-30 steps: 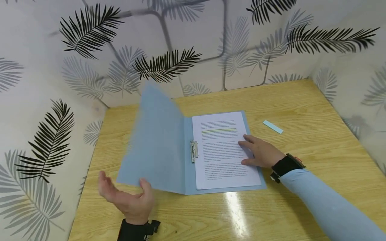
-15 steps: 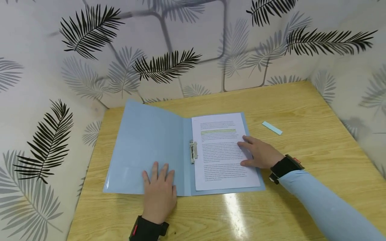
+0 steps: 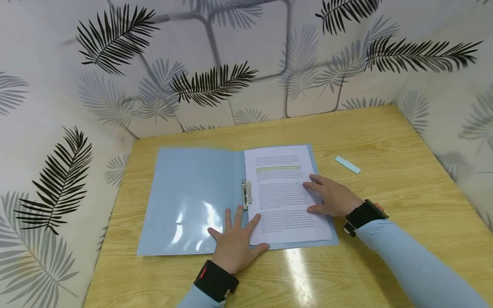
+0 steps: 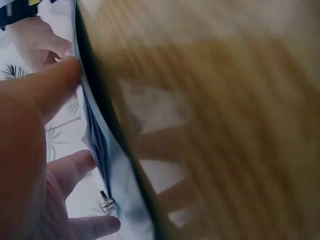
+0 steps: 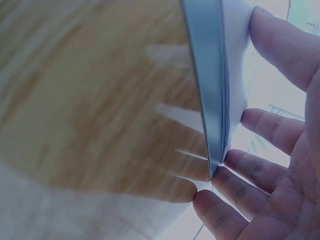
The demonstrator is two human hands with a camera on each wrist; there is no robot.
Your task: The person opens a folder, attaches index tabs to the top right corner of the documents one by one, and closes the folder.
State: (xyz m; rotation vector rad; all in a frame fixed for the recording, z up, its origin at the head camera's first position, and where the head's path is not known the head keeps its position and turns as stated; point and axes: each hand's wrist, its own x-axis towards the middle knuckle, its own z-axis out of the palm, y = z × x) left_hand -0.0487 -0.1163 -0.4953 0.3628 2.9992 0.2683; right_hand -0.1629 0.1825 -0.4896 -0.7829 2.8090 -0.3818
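A light blue folder [image 3: 169, 188] lies spread flat on the table, its glossy cover turned to the left. On its right half sits a stack of printed sheets [image 3: 286, 192], the top one marked with yellow highlighted lines. A metal clip [image 3: 245, 195] is fixed beside the spine, at the sheets' left edge. My left hand [image 3: 234, 246] rests with fingers spread over the folder's lower spine, thumb at the bottom edge near the sheets' lower left corner. With straight fingers, my right hand [image 3: 334, 197] touches the right margin of the sheets. The right wrist view shows its fingers [image 5: 270, 130] along the stack's side.
A small pale blue strip [image 3: 347, 164] lies on the wooden table [image 3: 358, 128], right of the folder. Behind and at both sides stands a wall [image 3: 265, 51] with a leaf pattern.
The folder's cover has come down from raised to flat on the left. My left hand has moved right from the cover to the spine. The right hand has stayed on the sheets.
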